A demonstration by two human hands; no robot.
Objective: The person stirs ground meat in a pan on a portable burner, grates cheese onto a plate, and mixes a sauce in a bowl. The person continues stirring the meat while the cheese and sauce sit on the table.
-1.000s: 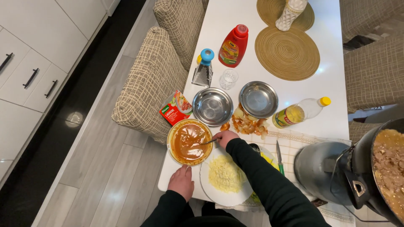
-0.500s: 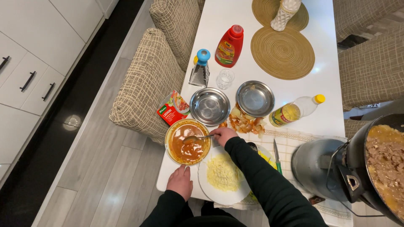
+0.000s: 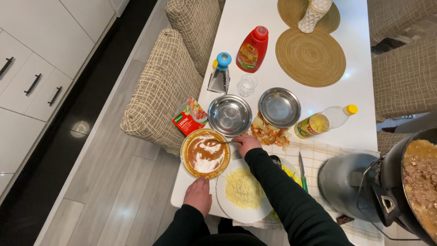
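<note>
A round bowl (image 3: pixel 184 152) of orange-brown sauce, with pale streaks showing through, sits at the near left corner of the white table. My right hand (image 3: pixel 246 143) grips a metal spoon (image 3: pixel 215 142) whose tip lies in the far part of the sauce. My left hand (image 3: pixel 198 194) rests flat on the table just below the bowl, its fingers by the near rim. A white plate (image 3: pixel 224 205) of grated yellow cheese lies right of my left hand, under my right forearm.
Two empty steel bowls (image 3: pixel 230 115) (image 3: pixel 279 107), onion peels (image 3: pixel 268 133), a red packet (image 3: pixel 190 117), grater (image 3: pixel 220 74), glass (image 3: pixel 247 85), ketchup bottle (image 3: pixel 252 49), oil bottle (image 3: pixel 324 120), woven mats (image 3: pixel 310 57), a knife (image 3: pixel 302 169), a steel pot (image 3: pixel 347 182) and a dark pot of meat (image 3: pixel 421 180). Chairs (image 3: pixel 161 89) stand left.
The spoon has swept from the bowl's right side through the middle to its far part, spreading the sauce so pale patches show. My left hand stayed put.
</note>
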